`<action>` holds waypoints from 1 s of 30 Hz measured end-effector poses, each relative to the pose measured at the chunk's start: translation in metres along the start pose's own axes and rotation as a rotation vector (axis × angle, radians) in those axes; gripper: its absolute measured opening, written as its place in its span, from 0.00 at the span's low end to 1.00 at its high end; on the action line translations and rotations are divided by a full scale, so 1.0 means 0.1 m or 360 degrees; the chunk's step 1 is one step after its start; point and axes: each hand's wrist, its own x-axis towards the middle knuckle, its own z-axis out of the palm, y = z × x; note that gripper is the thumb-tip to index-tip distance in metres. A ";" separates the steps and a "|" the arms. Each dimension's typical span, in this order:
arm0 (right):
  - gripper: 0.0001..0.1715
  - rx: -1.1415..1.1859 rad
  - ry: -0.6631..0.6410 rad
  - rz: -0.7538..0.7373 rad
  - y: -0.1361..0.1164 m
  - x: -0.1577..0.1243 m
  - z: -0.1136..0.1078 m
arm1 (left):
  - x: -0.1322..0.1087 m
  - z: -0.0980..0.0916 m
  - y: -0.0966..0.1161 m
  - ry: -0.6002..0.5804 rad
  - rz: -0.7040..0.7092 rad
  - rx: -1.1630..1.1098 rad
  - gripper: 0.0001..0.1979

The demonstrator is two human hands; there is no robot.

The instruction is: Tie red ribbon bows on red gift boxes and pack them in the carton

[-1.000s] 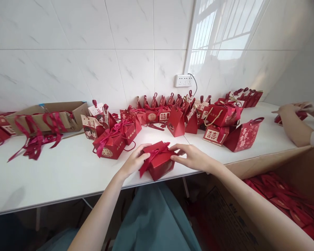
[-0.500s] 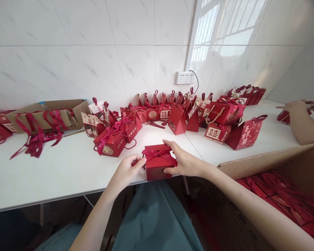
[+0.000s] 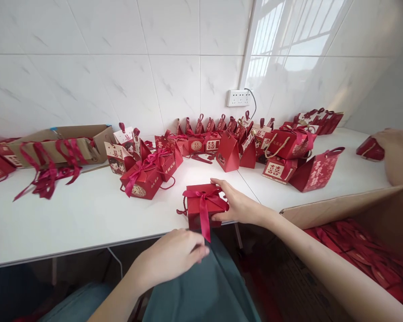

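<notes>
A red gift box (image 3: 196, 208) with a satin ribbon bow on top stands at the table's front edge. My right hand (image 3: 237, 203) grips its right side, thumb low on the near face and fingers at the back top corner. One ribbon tail (image 3: 204, 219) hangs down the box's front. My left hand (image 3: 174, 257) is just below the box, in front of the table edge, fingers loosely curled beside the tail's lower end. I see no firm hold on the ribbon. A twisted cord handle (image 3: 182, 211) sticks out at the box's left.
Red boxes with bows (image 3: 141, 182) stand to the left, more boxes (image 3: 287, 145) to the right and along the wall. A carton draped with ribbons (image 3: 58, 147) is far left. An open carton (image 3: 342, 203) of red pieces is at right. Another person's hand (image 3: 391, 139) holds a red box.
My left hand has left the box's left side and moved down and right, below it. A ribbon tail now hangs over the front. My right hand stays on the box.
</notes>
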 end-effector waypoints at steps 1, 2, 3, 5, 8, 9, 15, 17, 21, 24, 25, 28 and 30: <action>0.55 0.0021 -0.0018 0.0011 0.01 -0.01 -0.01 | -0.02 -0.10 0.00 -0.0114 0.0067 0.0077 0.07; 0.57 0.0041 -0.0041 0.0020 0.01 -0.01 -0.03 | -0.03 -0.22 0.01 -0.0246 0.0117 0.0094 0.04; 0.59 0.0066 -0.0055 0.0029 0.01 -0.02 -0.06 | -0.02 -0.34 0.01 -0.0388 0.0148 0.0033 0.03; 0.58 0.0134 -0.0019 0.0061 -0.01 -0.03 -0.14 | 0.07 -0.58 0.02 -0.0410 0.0206 -0.0199 0.11; 0.36 0.0115 0.0189 0.0206 -0.09 -0.03 -0.28 | 0.34 -0.76 -0.03 0.0532 0.0301 -0.0274 0.18; 0.27 0.0028 0.0210 0.0264 -0.12 -0.03 -0.31 | 0.44 -0.76 -0.05 0.0732 0.0305 -0.0169 0.17; 0.21 -0.0304 -0.0070 0.0408 -0.30 -0.08 -0.27 | 0.79 -0.55 -0.14 0.0451 0.0432 0.0240 0.11; 0.19 -0.0238 -0.0124 0.0365 -0.31 -0.09 -0.24 | 0.80 -0.50 -0.16 0.0419 0.0418 0.0263 0.11; 0.19 -0.0102 -0.0177 0.0351 -0.28 -0.09 -0.23 | 0.81 -0.44 -0.19 0.0467 0.0397 0.0338 0.10; 0.19 0.0018 -0.0259 0.0397 -0.27 -0.08 -0.24 | 0.82 -0.41 -0.19 0.0506 0.0375 0.0390 0.10; 0.18 0.0055 -0.0286 0.0416 -0.27 -0.07 -0.24 | 0.82 -0.40 -0.18 0.0512 0.0364 0.0415 0.10; 0.18 0.0140 -0.0387 0.0473 -0.30 -0.07 -0.26 | 0.82 -0.38 -0.17 0.0516 0.0329 0.0491 0.10; 0.18 0.0177 -0.0479 0.0515 -0.33 -0.07 -0.30 | 0.81 -0.37 -0.16 0.0514 0.0307 0.0516 0.10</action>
